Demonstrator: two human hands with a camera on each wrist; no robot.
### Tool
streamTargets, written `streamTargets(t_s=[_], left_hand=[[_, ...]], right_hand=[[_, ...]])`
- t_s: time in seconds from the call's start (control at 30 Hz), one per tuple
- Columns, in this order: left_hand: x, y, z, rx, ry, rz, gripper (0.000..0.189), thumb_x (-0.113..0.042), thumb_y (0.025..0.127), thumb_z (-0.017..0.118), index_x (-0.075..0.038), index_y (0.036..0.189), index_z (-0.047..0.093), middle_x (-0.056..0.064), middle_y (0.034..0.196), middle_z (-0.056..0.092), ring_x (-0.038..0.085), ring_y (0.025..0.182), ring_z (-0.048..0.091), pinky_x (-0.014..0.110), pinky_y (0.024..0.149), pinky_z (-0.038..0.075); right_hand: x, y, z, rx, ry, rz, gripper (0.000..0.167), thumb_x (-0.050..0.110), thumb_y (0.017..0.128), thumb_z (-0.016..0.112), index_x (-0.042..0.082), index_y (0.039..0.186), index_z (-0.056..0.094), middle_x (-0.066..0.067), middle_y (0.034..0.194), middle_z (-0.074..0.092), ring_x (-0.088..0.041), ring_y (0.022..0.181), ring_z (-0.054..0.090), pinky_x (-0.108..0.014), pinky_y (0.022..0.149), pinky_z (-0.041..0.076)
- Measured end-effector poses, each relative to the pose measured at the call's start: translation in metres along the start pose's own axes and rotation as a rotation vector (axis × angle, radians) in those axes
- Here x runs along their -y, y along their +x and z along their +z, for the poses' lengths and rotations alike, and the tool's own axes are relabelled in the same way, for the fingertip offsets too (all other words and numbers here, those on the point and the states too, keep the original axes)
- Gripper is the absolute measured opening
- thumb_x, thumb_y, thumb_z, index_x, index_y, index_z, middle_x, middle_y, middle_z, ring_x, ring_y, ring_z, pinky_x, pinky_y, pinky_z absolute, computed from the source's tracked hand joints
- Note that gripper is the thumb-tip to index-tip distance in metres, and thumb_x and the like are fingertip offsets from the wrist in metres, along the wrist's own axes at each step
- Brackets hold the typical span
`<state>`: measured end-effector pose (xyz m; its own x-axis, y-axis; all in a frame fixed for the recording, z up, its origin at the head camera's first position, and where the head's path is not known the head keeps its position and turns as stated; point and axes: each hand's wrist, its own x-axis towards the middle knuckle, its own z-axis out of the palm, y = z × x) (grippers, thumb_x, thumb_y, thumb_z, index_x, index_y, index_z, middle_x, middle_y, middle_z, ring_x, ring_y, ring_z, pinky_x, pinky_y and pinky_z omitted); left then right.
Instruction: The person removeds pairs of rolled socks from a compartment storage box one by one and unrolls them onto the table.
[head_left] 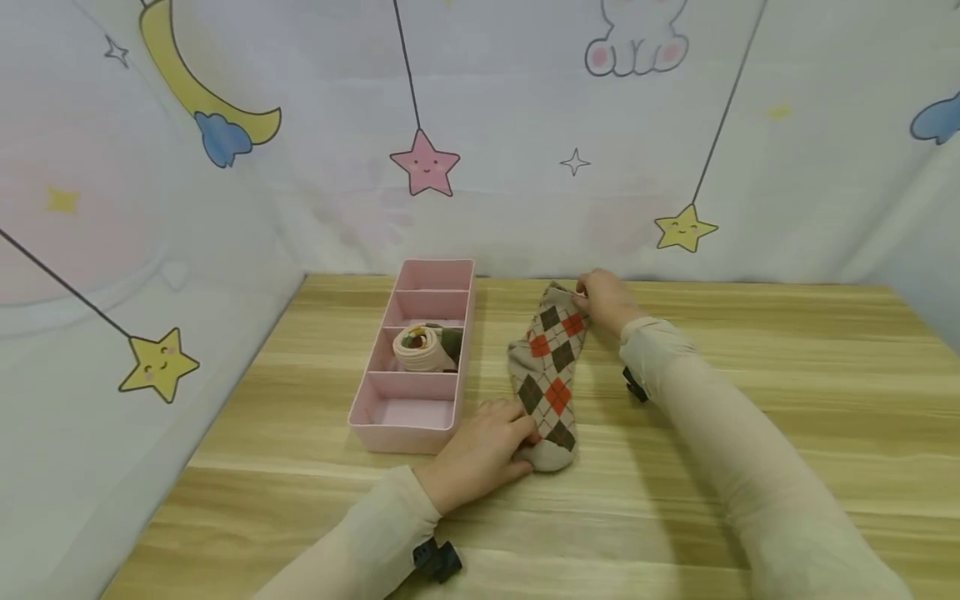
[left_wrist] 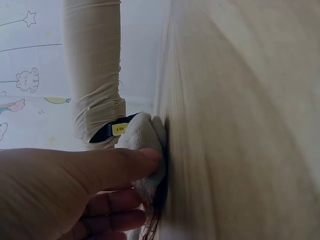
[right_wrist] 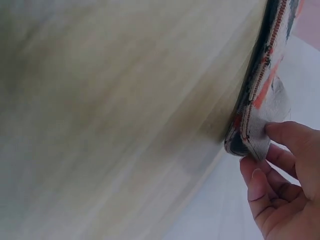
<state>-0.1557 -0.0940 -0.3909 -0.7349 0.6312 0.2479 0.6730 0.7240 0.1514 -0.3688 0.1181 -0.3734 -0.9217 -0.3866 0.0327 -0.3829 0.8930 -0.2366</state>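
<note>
An argyle sock point(head_left: 551, 367), beige with red and dark green diamonds, lies lengthwise on the wooden table, its pale toe nearest me. At the toe, my left hand point(head_left: 483, 450) holds the sock's edge between thumb and fingers. Seen from the left wrist, the thumb lies against the pale toe point(left_wrist: 142, 135), with the other fingers bent beside it. My right hand point(head_left: 609, 302) pinches the far, cuff end of the sock. In the right wrist view, thumb and fingertips grip a raised corner of the cuff point(right_wrist: 260, 132); the layers of cloth show along its edge.
Left of the sock stands a pink box point(head_left: 411, 439) with several compartments in a row. One of them holds a rolled cream sock point(head_left: 423, 350) beside something dark green. A printed cloth point(head_left: 510, 225) hangs behind the wooden table point(head_left: 787, 400).
</note>
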Motion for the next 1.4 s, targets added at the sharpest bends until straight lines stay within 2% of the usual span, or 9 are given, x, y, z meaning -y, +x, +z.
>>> streamTargets(t_s=[0.1,0.2,0.37,0.5,0.67,0.87,1.2,1.4], left_hand=[[0.0,0.001,0.0,-0.016,0.013,0.011,0.022,-0.026,0.075,0.08,-0.018,0.086,0.063,-0.006,0.087,0.06,0.012,0.084,0.057,0.027,0.075,0.044],[0.001,0.001,-0.002,-0.032,0.024,0.013,0.017,-0.024,0.077,0.078,-0.018,0.086,0.065,-0.006,0.086,0.063,0.013,0.082,0.06,0.028,0.075,0.046],[-0.001,0.0,-0.007,-0.061,0.02,0.019,0.011,-0.023,0.082,0.074,-0.017,0.09,0.069,-0.005,0.09,0.068,0.013,0.085,0.063,0.03,0.078,0.048],[-0.002,0.003,-0.014,-0.132,0.03,0.031,0.01,-0.021,0.083,0.073,-0.016,0.09,0.069,-0.004,0.088,0.067,0.014,0.085,0.063,0.031,0.08,0.049],[-0.004,0.006,-0.019,-0.232,0.054,0.064,0.011,-0.02,0.08,0.075,-0.016,0.087,0.067,-0.005,0.084,0.065,0.014,0.083,0.063,0.031,0.078,0.049],[-0.011,0.013,-0.022,-0.293,0.009,0.095,0.012,-0.018,0.08,0.075,-0.016,0.089,0.067,-0.006,0.085,0.065,0.012,0.083,0.062,0.029,0.077,0.049],[-0.027,0.029,-0.02,-0.279,-0.01,0.148,0.009,-0.021,0.083,0.073,-0.017,0.09,0.069,-0.006,0.088,0.068,0.011,0.085,0.062,0.027,0.077,0.048],[-0.037,0.036,-0.015,-0.266,-0.013,0.171,0.009,-0.022,0.082,0.074,-0.018,0.089,0.07,-0.007,0.087,0.068,0.01,0.084,0.063,0.027,0.078,0.048]], right_hand=[[0.0,-0.003,-0.005,0.004,-0.024,0.019,0.027,0.018,0.097,0.056,-0.006,0.105,0.063,-0.022,0.107,0.065,-0.034,0.098,0.061,-0.044,0.086,0.05],[0.002,-0.005,-0.008,0.004,-0.062,0.003,0.022,0.018,0.097,0.056,-0.003,0.098,0.063,-0.02,0.1,0.066,-0.03,0.089,0.061,-0.042,0.082,0.05],[0.007,-0.008,-0.013,-0.008,-0.067,-0.025,0.018,0.016,0.098,0.053,0.0,0.097,0.061,-0.017,0.097,0.064,-0.027,0.085,0.058,-0.04,0.077,0.049],[0.009,-0.011,-0.021,-0.052,-0.04,-0.033,0.014,0.014,0.099,0.05,0.001,0.095,0.056,-0.016,0.092,0.059,-0.026,0.081,0.053,-0.038,0.072,0.046],[0.011,-0.014,-0.035,-0.112,-0.025,-0.058,0.014,0.014,0.098,0.052,0.001,0.095,0.056,-0.015,0.088,0.061,-0.026,0.077,0.055,-0.039,0.07,0.046],[0.002,-0.016,-0.046,-0.14,-0.03,-0.049,0.013,0.014,0.097,0.054,0.002,0.095,0.058,-0.014,0.088,0.063,-0.026,0.076,0.057,-0.039,0.069,0.048],[-0.019,-0.033,-0.055,-0.135,-0.049,0.001,0.015,0.016,0.097,0.055,0.002,0.094,0.058,-0.014,0.088,0.063,-0.025,0.075,0.057,-0.038,0.067,0.048],[-0.029,-0.043,-0.058,-0.106,-0.069,0.015,0.016,0.016,0.098,0.053,0.001,0.095,0.058,-0.015,0.088,0.063,-0.026,0.075,0.058,-0.038,0.068,0.048]])
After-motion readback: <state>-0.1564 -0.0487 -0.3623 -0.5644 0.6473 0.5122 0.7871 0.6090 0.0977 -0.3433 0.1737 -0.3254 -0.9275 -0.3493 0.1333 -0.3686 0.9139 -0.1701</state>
